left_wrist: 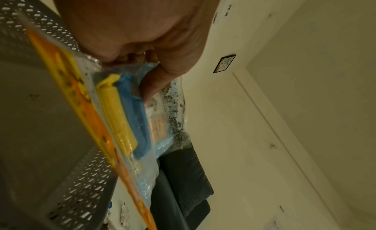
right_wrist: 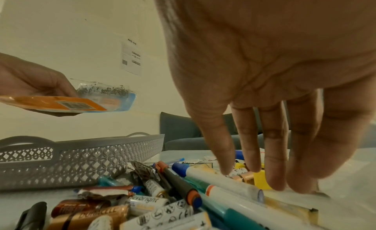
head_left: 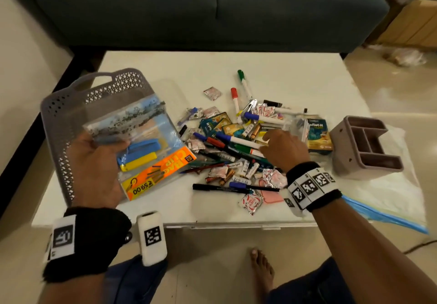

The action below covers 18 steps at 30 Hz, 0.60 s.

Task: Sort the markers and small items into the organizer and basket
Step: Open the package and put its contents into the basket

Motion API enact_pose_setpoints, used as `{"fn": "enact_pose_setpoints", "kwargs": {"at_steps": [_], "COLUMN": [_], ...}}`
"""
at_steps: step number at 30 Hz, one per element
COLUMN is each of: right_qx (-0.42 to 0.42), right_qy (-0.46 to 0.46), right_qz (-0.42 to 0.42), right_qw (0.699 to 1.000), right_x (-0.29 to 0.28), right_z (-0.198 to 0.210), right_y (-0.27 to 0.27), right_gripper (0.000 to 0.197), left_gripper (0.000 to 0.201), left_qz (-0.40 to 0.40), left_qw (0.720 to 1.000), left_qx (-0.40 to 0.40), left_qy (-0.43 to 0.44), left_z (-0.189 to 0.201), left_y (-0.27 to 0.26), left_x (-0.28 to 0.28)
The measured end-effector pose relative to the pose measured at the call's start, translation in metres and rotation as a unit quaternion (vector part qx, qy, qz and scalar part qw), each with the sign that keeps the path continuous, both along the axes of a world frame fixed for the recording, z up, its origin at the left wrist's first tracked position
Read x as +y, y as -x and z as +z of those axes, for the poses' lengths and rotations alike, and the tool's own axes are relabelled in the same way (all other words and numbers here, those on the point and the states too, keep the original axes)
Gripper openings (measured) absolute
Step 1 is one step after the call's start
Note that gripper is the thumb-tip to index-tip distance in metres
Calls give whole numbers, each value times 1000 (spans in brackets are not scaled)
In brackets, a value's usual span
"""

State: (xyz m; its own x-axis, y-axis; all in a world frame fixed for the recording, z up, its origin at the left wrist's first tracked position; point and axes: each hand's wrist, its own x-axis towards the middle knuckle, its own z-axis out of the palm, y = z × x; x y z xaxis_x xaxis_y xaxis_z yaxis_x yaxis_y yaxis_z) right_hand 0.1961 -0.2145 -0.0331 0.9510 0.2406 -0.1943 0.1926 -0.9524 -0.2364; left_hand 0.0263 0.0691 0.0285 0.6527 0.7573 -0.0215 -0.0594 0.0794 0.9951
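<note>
While the left hand [head_left: 94,169] hangs over the grey lattice basket [head_left: 61,105] with a clear packet of bag clips [head_left: 151,159] pinched between thumb and fingers, the right hand [head_left: 283,150] is down on the pile of markers [head_left: 236,141] with its fingers straight and spread, not curled round anything. So I'd call this early sorting: packet on its way into the basket, right hand hunting for its next pick.

From the left wrist view the thumb [left_wrist: 154,82] presses on the blue clip side of the packet, which is tilted, orange card edge toward the basket floor. It looks held above the basket, not resting in it.

Next move, I'd guess: lower and let go of the packet, then get a grip on one marker. The blue-capped white marker [right_wrist: 215,178] lies just under the right fingertips [right_wrist: 225,167], crossing other pens, with batteries [right_wrist: 87,215] and foil sachets [head_left: 274,177] mixed in, so a clean pinch on just one may take some nudging.

The pink compartment organizer [head_left: 366,147] stands off to the right on the white surface [head_left: 283,72], near that hand, nothing visible in it yet
</note>
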Motion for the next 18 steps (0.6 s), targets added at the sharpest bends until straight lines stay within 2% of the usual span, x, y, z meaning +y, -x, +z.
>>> {"fn": "enact_pose_setpoints", "kwargs": {"at_steps": [6,9,10,11,13,15,18], "right_qx": [-49,-38,-19,11,106,198,274], "right_qy": [-86,-191,-241,-294,-388,-416,-422], "right_qz": [-43,-3,17,41,86,130,188], "right_qw": [994,981,970,955,911,878,844], "right_x": [0,4,9,17,38,59,76], "right_z": [5,6,10,14,22,28,33], "right_y": [-2,5,9,15,29,45,61], "right_gripper": [23,17,9,13,37,53,53], "left_gripper": [36,31,25,23,20,22,38], "left_qz": [14,-2,-26,-56,-105,-141,-205], "left_qw": [1000,1000,999,996,990,983,964], "left_qx": [-2,8,10,13,50,113,171], "left_qy": [-1,20,41,69,77,20,-12], "left_z": [0,-3,-4,-6,-12,-18,-26], "left_y": [5,10,11,12,13,14,19], "left_x": [6,6,4,0,-7,-12,-24]}}
